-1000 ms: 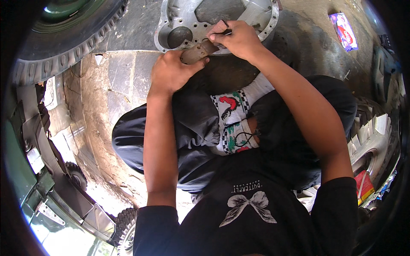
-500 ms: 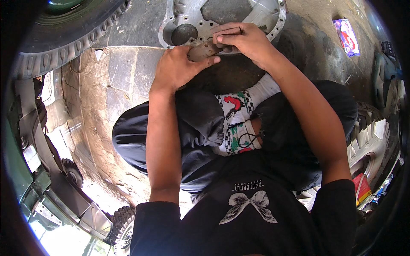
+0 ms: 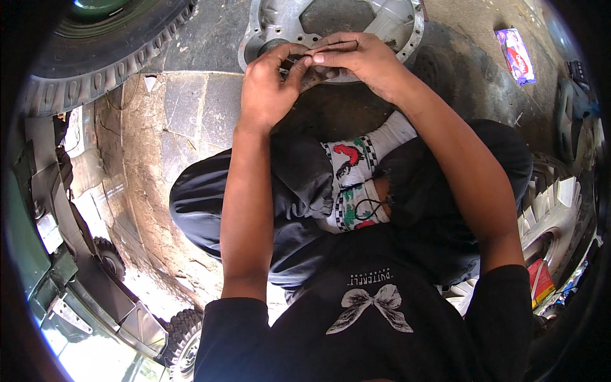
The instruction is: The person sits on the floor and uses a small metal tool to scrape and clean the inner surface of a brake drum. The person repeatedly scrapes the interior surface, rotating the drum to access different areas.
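Note:
A pale grey cast-metal housing [image 3: 417,32] with a ring of bolt holes and large openings lies on the floor in front of me. My left hand [image 3: 270,86] is over its near left edge, thumb and fingers pinched together. My right hand [image 3: 366,63] meets it from the right, fingertips pressed against the left ones. Whatever sits between the fingertips is mostly hidden. A thin dark strip [image 3: 347,43] shows along the right fingers. Below the fingertips, part of a dirty brownish piece [image 3: 312,81] is visible; I cannot tell whether it is loose or joined to the housing.
I sit cross-legged on a stained tiled floor [image 3: 181,105]. A large tyre [image 3: 121,70] stands at the far left, near green vehicle parts [image 3: 60,280]. A purple packet [image 3: 516,56] lies at the far right. More tyres and metal parts [image 3: 550,210] are by my right knee.
My left hand has moved right and closed its thumb and fingers against the right fingertips. The brownish piece, visible under the left hand before, is now mostly covered. My right hand has barely shifted.

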The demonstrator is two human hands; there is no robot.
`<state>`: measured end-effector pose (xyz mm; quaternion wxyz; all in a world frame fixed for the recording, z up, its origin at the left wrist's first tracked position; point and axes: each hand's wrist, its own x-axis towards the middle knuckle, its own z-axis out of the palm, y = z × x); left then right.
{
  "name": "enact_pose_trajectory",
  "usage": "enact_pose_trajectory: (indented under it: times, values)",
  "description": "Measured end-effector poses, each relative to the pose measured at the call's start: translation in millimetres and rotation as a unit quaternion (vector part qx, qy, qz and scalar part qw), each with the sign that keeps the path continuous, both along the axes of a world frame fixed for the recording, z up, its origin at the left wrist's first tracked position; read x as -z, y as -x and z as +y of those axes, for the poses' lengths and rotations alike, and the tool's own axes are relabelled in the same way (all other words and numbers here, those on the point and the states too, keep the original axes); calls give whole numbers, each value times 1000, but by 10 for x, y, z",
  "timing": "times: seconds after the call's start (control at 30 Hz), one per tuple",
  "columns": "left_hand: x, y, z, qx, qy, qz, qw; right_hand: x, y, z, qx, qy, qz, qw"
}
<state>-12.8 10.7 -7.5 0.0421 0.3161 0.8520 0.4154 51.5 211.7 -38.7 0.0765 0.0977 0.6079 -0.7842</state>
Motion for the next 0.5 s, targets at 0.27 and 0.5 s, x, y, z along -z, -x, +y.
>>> enact_pose_trajectory:
  times: [0.27, 0.5]
  values:
    - [-35, 5, -20, -15, 17, -17, 1000, 33, 1, -67, 37, -111, 12, 993]
    - [-34, -3, -19, 4, -1, -17, 1000, -24, -9, -58, 33, -44, -5, 998]
